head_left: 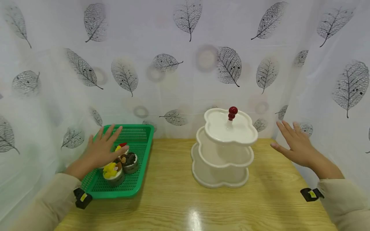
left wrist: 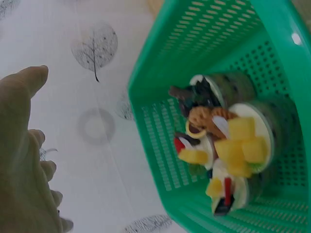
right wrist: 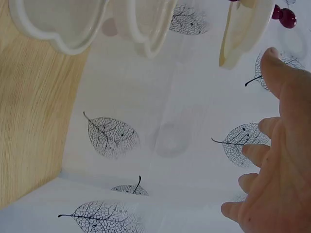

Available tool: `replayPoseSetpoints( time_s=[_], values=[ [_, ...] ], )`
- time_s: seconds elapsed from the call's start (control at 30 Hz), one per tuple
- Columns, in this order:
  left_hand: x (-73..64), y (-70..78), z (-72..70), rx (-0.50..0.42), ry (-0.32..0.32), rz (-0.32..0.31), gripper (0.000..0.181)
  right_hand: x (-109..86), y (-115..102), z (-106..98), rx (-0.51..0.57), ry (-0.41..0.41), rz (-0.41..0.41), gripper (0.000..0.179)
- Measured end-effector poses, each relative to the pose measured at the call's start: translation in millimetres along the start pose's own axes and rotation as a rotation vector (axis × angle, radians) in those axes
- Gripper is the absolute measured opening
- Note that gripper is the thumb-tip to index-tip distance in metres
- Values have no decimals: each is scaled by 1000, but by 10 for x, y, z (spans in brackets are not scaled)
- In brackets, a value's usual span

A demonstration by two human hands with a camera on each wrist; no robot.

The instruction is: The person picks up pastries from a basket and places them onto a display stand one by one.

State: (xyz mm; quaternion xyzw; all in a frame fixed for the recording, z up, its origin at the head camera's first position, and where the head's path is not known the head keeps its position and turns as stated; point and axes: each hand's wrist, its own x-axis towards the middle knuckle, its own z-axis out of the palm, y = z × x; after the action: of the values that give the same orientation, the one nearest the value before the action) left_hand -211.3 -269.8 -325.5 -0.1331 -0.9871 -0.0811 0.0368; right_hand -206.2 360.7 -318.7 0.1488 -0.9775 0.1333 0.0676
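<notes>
On the table (head_left: pixel 173 192): basket (head_left: pixel 141 150) at nine o'clock with cupcakes (head_left: pixel 121 165) inside, tiered stand (head_left: pixel 224 150) at three o'clock. Left hand (head_left: pixel 101 150) over the basket; right hand (head_left: pixel 297 144) at the stand's three o'clock. Curtain (head_left: pixel 185 64) behind, at twelve.

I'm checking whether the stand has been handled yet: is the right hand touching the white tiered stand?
Apart. The head view shows the right hand open, with bare table and curtain between it and the white tiered stand; the right wrist view shows the same gap.
</notes>
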Motion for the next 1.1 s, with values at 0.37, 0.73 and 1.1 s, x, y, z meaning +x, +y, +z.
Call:
replayPoseSetpoints(
  time_s=[0.37,0.73,1.1],
  values=[
    [-92,-537,133,-75,9,4,88,-183,-525,93,266,267,-200,88],
    [-297,-976,350,-138,4,-55,87,-333,-1210,277,339,329,-474,83],
    [-445,-1353,653,-135,-40,-105,87,-272,-1631,736,422,224,-657,76]
  ],
)
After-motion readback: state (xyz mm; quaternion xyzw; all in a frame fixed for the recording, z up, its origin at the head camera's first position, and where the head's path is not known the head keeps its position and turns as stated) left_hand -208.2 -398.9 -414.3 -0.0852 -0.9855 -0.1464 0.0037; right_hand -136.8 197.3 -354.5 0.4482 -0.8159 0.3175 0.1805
